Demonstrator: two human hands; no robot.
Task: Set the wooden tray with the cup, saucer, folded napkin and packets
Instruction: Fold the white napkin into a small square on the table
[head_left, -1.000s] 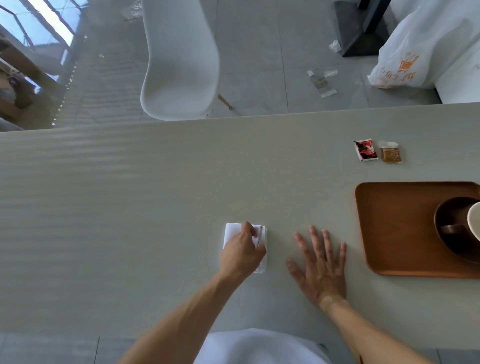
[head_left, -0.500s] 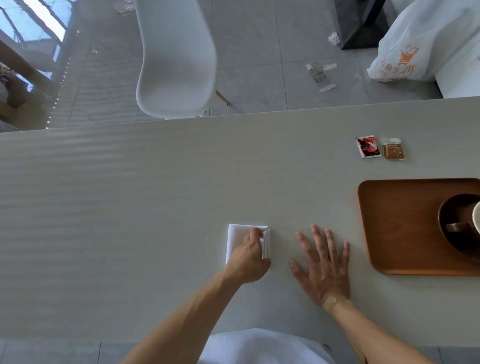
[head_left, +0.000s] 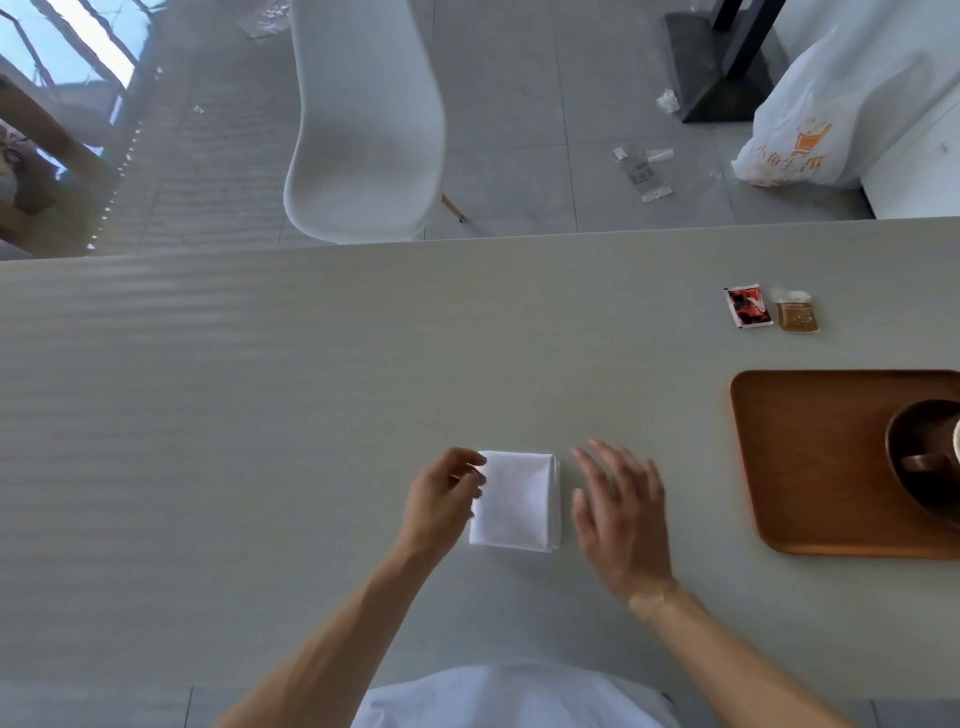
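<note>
A white folded napkin (head_left: 517, 500) lies flat on the pale table (head_left: 260, 415) in front of me. My left hand (head_left: 441, 501) is at its left edge, fingertips curled and pinching the upper-left corner. Just right of the napkin my right hand (head_left: 618, 517) hovers, fingers spread, blurred, holding nothing. The wooden tray (head_left: 805, 467) sits at the right and carries a dark brown saucer (head_left: 901, 486). The cup (head_left: 955, 441) on the saucer is mostly cut off by the frame edge. A red packet (head_left: 747, 306) and a brown packet (head_left: 797, 317) lie on the table beyond the tray.
A white chair (head_left: 363, 130) stands past the table's far edge. On the floor at the back right are a white plastic bag (head_left: 810, 130), a dark stand base (head_left: 717, 67) and scraps of wrapper (head_left: 641, 169).
My left hand slid off the top of the napkin to its left edge, uncovering it. My right hand lifted off the table and shifted toward the napkin.
</note>
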